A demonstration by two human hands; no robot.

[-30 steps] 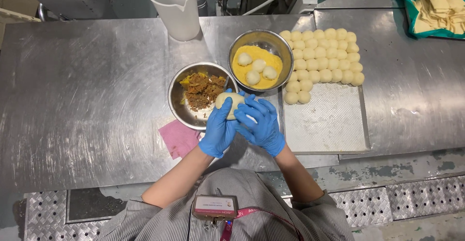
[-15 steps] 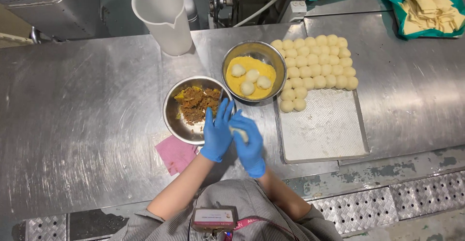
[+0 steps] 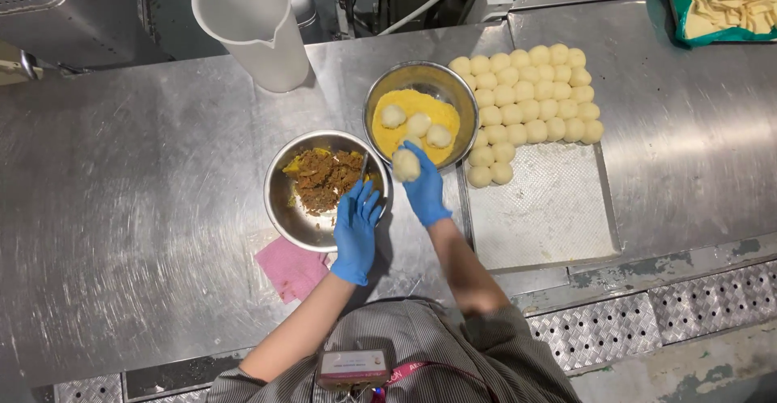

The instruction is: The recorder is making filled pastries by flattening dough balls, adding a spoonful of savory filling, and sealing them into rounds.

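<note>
Gloved hands working dough balls between two steel bowls on a steel tabletop (image 3: 121,209).

The right hand (image 3: 422,186), in a blue glove, is gripping a pale dough ball (image 3: 405,164) in its fingers and holding it over the near rim of the bowl of yellow crumbs (image 3: 420,112), where three more coated balls are lying. The left hand (image 3: 354,226), also blue-gloved, is hanging released with fingers spread, grasping nothing, over the near right edge of the bowl of brown filling (image 3: 324,186). A pink cloth (image 3: 291,267) is lying just below that bowl. Rows of finished balls are sitting on the perforated tray (image 3: 550,209) to the right, and a white plastic jug (image 3: 252,23) is standing at the far side.
</note>
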